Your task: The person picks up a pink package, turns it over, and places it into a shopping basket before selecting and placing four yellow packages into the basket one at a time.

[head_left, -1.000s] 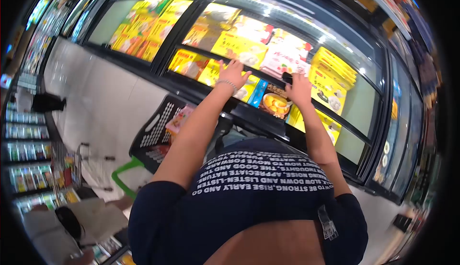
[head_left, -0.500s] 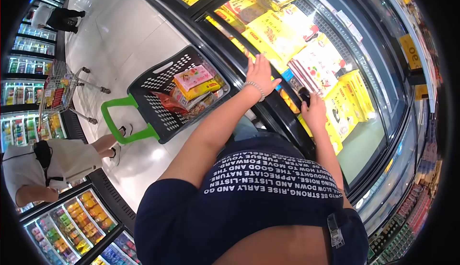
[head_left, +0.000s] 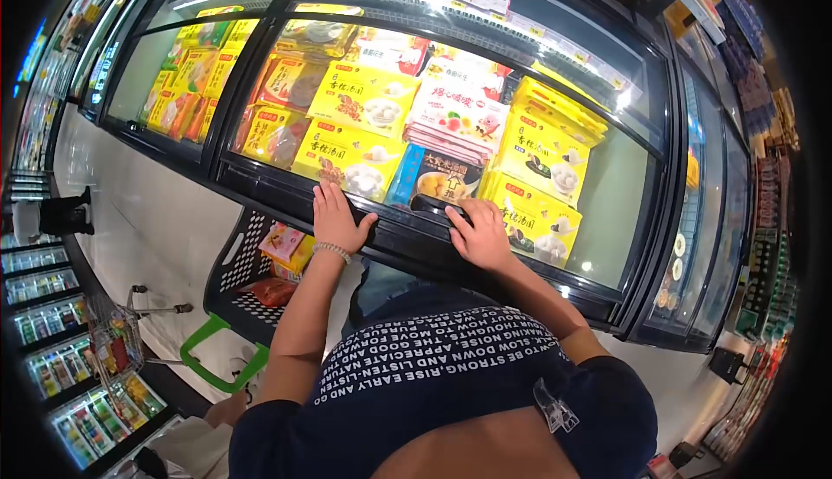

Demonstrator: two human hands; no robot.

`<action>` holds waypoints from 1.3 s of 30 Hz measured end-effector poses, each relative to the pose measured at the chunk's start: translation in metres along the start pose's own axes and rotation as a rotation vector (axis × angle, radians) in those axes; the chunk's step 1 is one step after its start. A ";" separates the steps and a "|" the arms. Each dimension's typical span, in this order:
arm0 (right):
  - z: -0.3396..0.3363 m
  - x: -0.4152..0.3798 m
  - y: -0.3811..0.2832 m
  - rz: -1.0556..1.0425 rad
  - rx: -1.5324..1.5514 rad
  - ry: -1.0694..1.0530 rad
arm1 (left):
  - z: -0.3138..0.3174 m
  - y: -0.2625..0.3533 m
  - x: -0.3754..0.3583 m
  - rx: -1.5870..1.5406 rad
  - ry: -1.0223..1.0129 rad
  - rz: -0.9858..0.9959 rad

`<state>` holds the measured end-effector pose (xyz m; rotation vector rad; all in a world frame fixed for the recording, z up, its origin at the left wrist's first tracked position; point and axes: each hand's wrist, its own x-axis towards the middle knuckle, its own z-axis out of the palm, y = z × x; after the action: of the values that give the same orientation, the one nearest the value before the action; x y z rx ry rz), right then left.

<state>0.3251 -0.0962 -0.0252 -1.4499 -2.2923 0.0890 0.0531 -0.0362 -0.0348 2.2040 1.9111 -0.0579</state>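
A black-framed freezer with a glass lid fills the upper middle of the view. My left hand, with a beaded bracelet at the wrist, rests on its front edge, fingers stretched out and holding nothing. To the right, my right hand lies by the dark handle on the lid, fingers apart and touching the frame. Behind the glass are yellow packs, pink-and-white packs, a dark pack and more yellow packs.
A dark basket with a green handle stands at lower left, holding packages. Beyond it are a metal cart, a person in dark trousers and another person in light clothing. Lit shelves line the left.
The view has turned to face the freezer more squarely, so the basket now appears lower and partly hidden. Both hands remain at the freezer's front edge.
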 end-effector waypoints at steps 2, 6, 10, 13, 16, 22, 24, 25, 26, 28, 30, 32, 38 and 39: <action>0.000 0.014 0.013 0.009 0.002 -0.013 | -0.001 0.004 0.011 0.054 -0.019 -0.008; -0.010 0.043 0.041 0.019 -0.010 -0.065 | 0.005 0.010 0.035 0.143 0.056 0.013; -0.017 0.064 0.070 0.030 -0.045 -0.030 | 0.002 0.022 0.070 0.150 0.089 0.026; -0.023 0.085 0.097 0.048 -0.141 0.067 | -0.010 0.038 0.108 0.079 0.058 0.023; -0.025 0.108 0.128 0.114 -0.279 0.084 | -0.014 0.041 0.147 -0.072 0.200 0.112; -0.026 0.156 0.178 0.527 -0.467 -0.015 | -0.030 0.041 0.101 -0.583 0.055 0.150; -0.026 0.174 0.190 0.673 -0.478 -0.037 | -0.025 0.028 0.061 -0.494 0.071 0.199; -0.032 0.175 0.188 0.681 -0.451 -0.098 | -0.017 0.018 0.044 -0.463 0.084 0.157; -0.036 0.176 0.186 0.690 -0.422 -0.160 | -0.005 0.005 0.028 -0.429 0.095 0.115; -0.022 0.169 0.186 0.801 -0.393 -0.119 | 0.004 -0.001 0.010 -0.389 0.117 0.088; 0.005 0.150 0.190 0.731 -0.404 0.064 | 0.000 -0.004 0.000 -0.363 0.146 0.135; 0.028 0.128 0.172 0.741 -0.230 0.193 | -0.009 0.003 -0.001 -0.386 0.154 0.058; 0.027 0.070 -0.012 0.278 0.731 -0.437 | -0.004 -0.002 -0.002 -0.417 0.180 0.034; 0.024 0.063 -0.038 0.188 0.738 -0.434 | -0.002 -0.002 -0.004 -0.463 0.274 0.070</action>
<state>0.2611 -0.0544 -0.0164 -1.2991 -2.0466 1.2650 0.0505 -0.0390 -0.0323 2.0293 1.7432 0.6610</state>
